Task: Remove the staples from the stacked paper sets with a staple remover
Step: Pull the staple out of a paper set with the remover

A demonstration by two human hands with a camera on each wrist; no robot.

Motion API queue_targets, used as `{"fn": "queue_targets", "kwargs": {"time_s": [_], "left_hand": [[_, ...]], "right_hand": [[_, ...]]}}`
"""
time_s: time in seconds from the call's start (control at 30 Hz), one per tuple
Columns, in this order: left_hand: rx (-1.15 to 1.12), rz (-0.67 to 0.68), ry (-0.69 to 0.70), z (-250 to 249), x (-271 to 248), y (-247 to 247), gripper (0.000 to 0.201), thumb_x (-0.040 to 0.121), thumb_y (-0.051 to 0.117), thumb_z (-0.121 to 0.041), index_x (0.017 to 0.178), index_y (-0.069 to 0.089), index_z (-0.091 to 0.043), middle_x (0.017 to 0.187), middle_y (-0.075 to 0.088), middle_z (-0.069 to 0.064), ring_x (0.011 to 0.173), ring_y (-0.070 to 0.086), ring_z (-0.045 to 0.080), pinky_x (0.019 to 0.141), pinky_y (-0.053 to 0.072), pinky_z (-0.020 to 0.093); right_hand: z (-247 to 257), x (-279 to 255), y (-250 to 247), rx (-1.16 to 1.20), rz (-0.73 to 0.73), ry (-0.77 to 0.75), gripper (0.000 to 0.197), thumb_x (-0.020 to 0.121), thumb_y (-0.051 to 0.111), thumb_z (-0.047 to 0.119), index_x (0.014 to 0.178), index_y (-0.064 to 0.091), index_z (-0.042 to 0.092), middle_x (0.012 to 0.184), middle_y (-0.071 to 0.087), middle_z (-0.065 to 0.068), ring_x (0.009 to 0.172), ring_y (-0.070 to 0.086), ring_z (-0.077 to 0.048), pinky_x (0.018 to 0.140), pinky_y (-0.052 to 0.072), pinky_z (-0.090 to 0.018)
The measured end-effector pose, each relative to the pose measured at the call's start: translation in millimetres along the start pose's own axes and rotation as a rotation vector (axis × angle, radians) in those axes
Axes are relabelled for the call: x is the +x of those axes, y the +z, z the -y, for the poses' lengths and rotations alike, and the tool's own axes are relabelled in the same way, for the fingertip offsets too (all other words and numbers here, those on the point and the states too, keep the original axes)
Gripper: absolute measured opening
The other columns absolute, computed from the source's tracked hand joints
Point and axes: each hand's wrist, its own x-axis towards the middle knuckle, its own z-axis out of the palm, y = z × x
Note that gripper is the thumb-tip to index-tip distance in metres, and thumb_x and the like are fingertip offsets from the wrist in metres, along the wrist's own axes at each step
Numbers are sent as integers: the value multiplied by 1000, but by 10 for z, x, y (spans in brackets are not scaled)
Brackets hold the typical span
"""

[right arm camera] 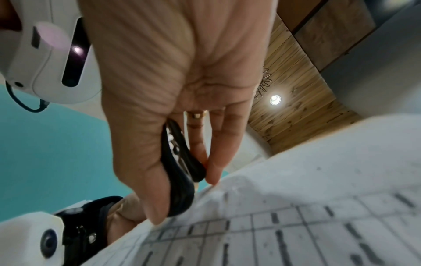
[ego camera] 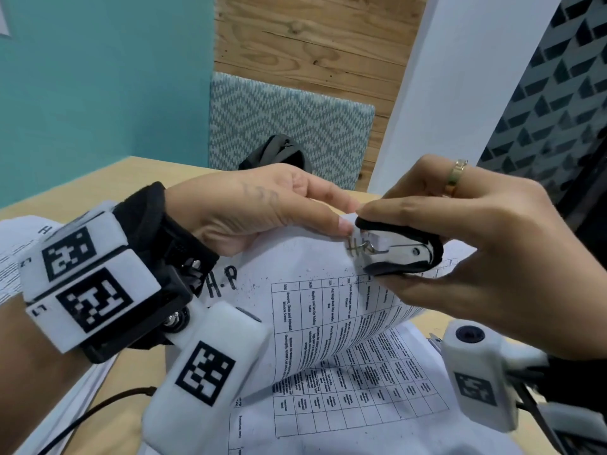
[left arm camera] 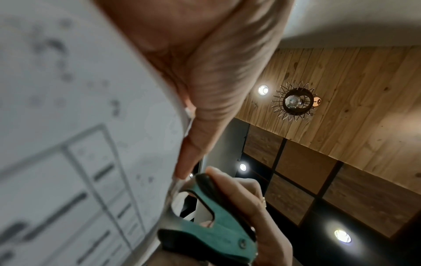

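Note:
My left hand (ego camera: 262,205) holds up the corner of a stapled paper set (ego camera: 308,310), thumb on top and fingers behind, so the sheets bow above the table. My right hand (ego camera: 460,244) squeezes a black staple remover (ego camera: 397,247) between thumb and fingers. Its metal claws bite a bent staple (ego camera: 358,246) at the lifted corner, beside my left thumb tip. The left wrist view shows the staple remover (left arm camera: 205,232) against the paper (left arm camera: 79,144) edge. In the right wrist view the staple remover (right arm camera: 180,172) sits in my right hand (right arm camera: 159,108) above the paper (right arm camera: 296,216).
More printed table sheets (ego camera: 361,405) lie flat under the lifted set, and another pile (ego camera: 16,251) lies at the left on the wooden table (ego camera: 108,178). A patterned chair (ego camera: 289,126) with a dark bag (ego camera: 279,152) stands behind the table. A cable (ego camera: 92,408) runs near the front left.

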Motion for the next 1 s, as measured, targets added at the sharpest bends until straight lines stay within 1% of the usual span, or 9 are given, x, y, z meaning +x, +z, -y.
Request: {"fn": "queue_targets", "kwargs": {"time_s": [0.03,0.1,0.23,0.33,0.5,0.6,0.77,0.9,1.0], "left_hand": [[-11,-2,-4,-2,1,-4,40,70,67,0,110,62,3,89,72,12,73,69,13,64,55,19],[-26,-5,-19,4,4,-19,39,70,69,-1,108,63,4,90,71,15,72,69,15,66,56,21],[-39,-15,-28,28,18,-28,40,67,64,-6,106,64,4,91,69,17,72,67,16,69,56,24],[-40,-12,-30,38,18,-23,37,67,67,-2,104,65,4,91,69,17,73,67,16,71,55,23],[-14,-31,-35,43,25,-3,34,64,67,-1,97,66,3,81,70,13,65,66,12,63,55,18],[-48,1,-69,42,22,-13,28,65,67,1,93,69,0,81,70,14,64,67,15,63,56,23],[-53,20,-91,35,17,-32,33,67,64,-5,99,67,3,87,69,17,69,66,21,67,56,27],[19,-5,-63,27,3,-1,31,69,69,3,100,67,4,85,69,16,67,66,17,64,56,21],[57,-26,-33,17,-13,6,25,68,66,2,93,68,2,78,70,11,63,66,12,60,54,17]], "right_hand": [[-105,-52,-4,-11,-65,-4,34,65,76,22,99,73,15,86,58,-3,61,57,-22,52,49,-35],[-28,-209,47,-8,-6,-66,34,66,75,22,99,73,16,86,57,-3,60,57,-23,51,48,-35],[-139,-132,18,-11,-32,-73,33,66,74,20,99,73,16,85,57,-2,61,58,-24,51,49,-34],[-144,-188,58,-17,-17,-82,31,67,74,20,97,73,17,85,58,-1,62,58,-23,51,49,-34],[-140,-166,77,8,1,-92,31,70,71,18,100,73,15,85,60,-3,62,60,-26,51,51,-36],[-153,-167,90,7,-1,-109,28,70,70,16,98,74,13,81,61,-5,62,60,-28,50,50,-36],[-135,-164,86,-67,-9,-115,20,69,71,14,88,75,9,71,59,-7,55,54,-27,45,46,-32],[-132,-162,102,-64,-7,-116,17,70,72,18,86,75,12,70,59,-5,53,53,-25,44,44,-30],[-132,-160,108,-6,-2,-97,16,73,73,23,86,75,15,70,58,-3,54,52,-22,43,43,-30]]}}
